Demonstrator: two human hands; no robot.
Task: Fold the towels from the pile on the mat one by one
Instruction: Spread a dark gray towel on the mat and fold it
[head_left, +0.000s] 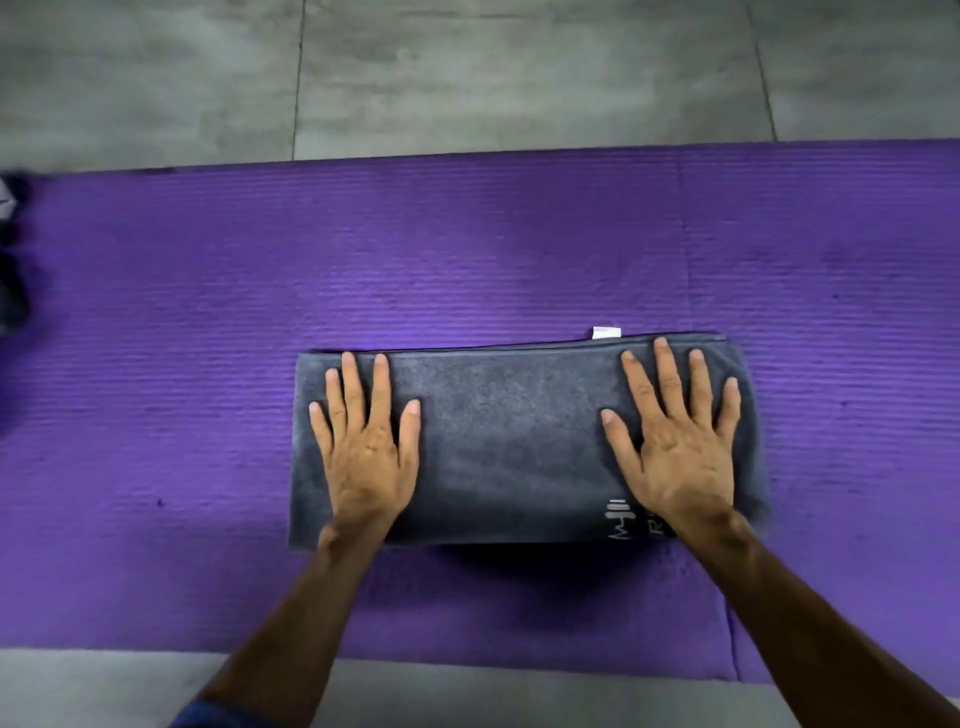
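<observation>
Head view looks straight down on a grey tiled floor (519, 67) that fills the top of the frame and shows again as a pale strip along the bottom edge. Across the middle lies a wide purple ribbed foam mat (467, 249), running from the left edge to the right edge. On the mat, slightly below and right of centre, sits a dark grey terry towel (514, 441) folded into a long flat rectangle, its long sides running left to right. At the far left edge of the frame a blurred dark heap of cloth (13, 260) rests on the mat, well apart from the folded towel. Both bare forearms reach up from the bottom of the frame. The left hand (366, 447) lies flat, palm down, fingers spread, on the towel's left end. The right hand (675, 447) lies flat the same way, fingers spread, on the right end. Pale printed lettering (621, 519) shows on the towel just beside the right wrist, partly covered. A small white label (607, 332) pokes out from the towel's far edge.
</observation>
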